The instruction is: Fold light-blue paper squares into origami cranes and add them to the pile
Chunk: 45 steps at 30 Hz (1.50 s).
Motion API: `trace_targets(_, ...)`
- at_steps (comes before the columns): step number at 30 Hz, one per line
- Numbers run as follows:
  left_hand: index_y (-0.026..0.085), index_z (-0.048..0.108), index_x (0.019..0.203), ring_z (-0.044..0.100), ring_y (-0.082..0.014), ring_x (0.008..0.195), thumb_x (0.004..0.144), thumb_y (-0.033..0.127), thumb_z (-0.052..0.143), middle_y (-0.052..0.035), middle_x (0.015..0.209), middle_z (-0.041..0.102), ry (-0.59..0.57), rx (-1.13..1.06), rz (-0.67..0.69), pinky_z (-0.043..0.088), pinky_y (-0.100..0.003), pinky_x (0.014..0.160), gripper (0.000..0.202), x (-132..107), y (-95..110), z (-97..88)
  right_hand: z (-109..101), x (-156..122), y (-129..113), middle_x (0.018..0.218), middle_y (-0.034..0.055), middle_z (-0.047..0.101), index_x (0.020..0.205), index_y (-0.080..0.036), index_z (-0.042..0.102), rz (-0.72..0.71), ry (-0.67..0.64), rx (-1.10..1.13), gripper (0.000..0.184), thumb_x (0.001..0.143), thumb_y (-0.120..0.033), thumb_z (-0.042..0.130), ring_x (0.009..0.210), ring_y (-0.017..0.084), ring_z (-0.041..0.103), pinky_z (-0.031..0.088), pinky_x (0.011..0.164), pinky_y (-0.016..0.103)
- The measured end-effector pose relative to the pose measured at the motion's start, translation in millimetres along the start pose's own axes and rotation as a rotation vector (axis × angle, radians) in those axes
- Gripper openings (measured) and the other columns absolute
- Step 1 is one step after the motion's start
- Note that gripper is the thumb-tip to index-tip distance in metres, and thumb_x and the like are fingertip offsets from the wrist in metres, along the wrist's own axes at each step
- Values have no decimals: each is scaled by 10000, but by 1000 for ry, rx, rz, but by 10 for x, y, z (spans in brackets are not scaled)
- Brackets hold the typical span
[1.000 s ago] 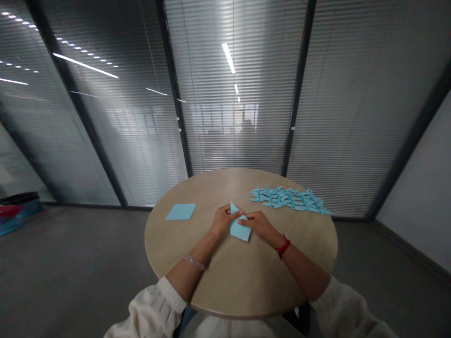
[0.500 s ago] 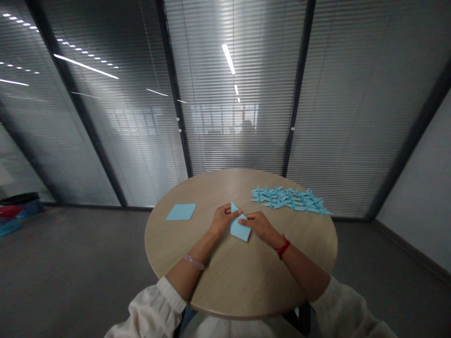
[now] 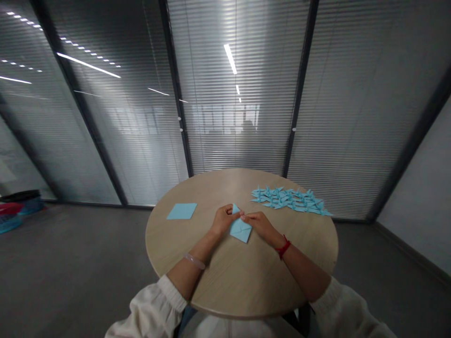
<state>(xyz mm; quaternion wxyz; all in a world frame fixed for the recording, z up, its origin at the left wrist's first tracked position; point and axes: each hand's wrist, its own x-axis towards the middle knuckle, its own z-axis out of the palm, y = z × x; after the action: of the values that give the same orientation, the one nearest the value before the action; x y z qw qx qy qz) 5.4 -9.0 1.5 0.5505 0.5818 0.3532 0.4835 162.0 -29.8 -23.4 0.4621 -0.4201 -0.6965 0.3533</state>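
A partly folded light-blue sheet of paper (image 3: 241, 231) is held between my two hands, just above or on the middle of the round table. My left hand (image 3: 223, 219) grips its upper left side, thumb on top and fingers curled behind. At the upper right edge, my right hand (image 3: 258, 222) pinches the paper with thumb and forefinger, close to the left thumb. A crease line crosses the lower part of the paper, and its top ends in a point. The fingertips hide part of the upper folds.
On the round wooden table (image 3: 268, 281), a flat stack or sheet of blue paper (image 3: 182, 211) lies to the left. Several folded blue paper cranes (image 3: 289, 199) stand in rows at the back right. Glass panels with blinds rise behind. Bins (image 3: 21, 206) stand far left.
My right thumb has slid up from the middle of the paper to its upper edge, near the left thumb. More of the lower paper and its crease now shows.
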Motion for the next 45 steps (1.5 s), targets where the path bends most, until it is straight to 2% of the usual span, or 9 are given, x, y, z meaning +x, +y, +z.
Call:
trace_targets(6,111,596,624,512,-88,449,471,401,821,-1,559,598,74,-4,10,388,-206,457,397,8,-4,-23,10,9,-26,561,-21,435,590,-145,542,-24,-33,31,427,774,-529,511,550,103,374,296,539,225)
trace_targets(10,109,598,628,511,-91,461,486,406,815,-13,573,600,69,23,24,377,-200,451,394,32,-31,-47,10,17,20,541,-20,424,567,-150,525,-22,-22,-27,440,786,-531,496,537,103,364,276,514,221)
trace_targets(15,112,600,632,519,-100,478,501,411,807,-23,581,601,102,31,37,379,-197,450,387,58,-54,-81,17,18,38,602,-8,496,644,-135,582,-26,-44,51,441,792,-541,493,573,112,420,326,556,225)
trace_targets(21,111,597,635,525,-105,485,503,397,808,-30,591,606,98,12,33,390,-200,452,379,56,-61,-84,1,25,57,545,-25,444,574,-138,549,-17,-25,5,461,773,-553,515,545,99,374,295,528,219)
trace_targets(25,113,593,637,516,-94,479,536,387,795,-20,583,597,118,3,60,399,-198,458,355,47,-30,-77,0,29,59,572,-17,464,597,-140,548,-17,-45,56,451,787,-546,496,559,106,392,310,543,222)
trace_targets(32,113,602,632,526,-102,480,513,391,802,-22,590,608,140,-24,62,401,-210,463,362,38,-4,-67,3,8,21,597,-2,515,620,-137,581,-29,-22,40,471,788,-567,491,588,123,452,361,588,234)
trace_targets(35,113,611,645,518,-97,478,505,390,804,-10,580,599,188,-23,83,394,-210,467,365,47,13,-88,16,8,35,621,12,553,655,-132,595,-8,-40,86,484,792,-582,478,596,129,487,380,587,238)
trace_targets(39,114,615,637,504,-91,478,499,390,804,-7,571,592,225,-30,104,398,-211,473,362,57,42,-102,14,24,82,587,18,568,606,-135,586,-2,0,17,492,792,-577,478,581,135,506,385,579,244)
trace_targets(45,116,621,654,498,-91,489,516,402,794,-7,573,589,240,1,119,387,-206,474,362,47,61,-92,19,25,53,639,19,574,665,-132,594,10,8,135,443,778,-551,506,610,136,509,399,585,245)
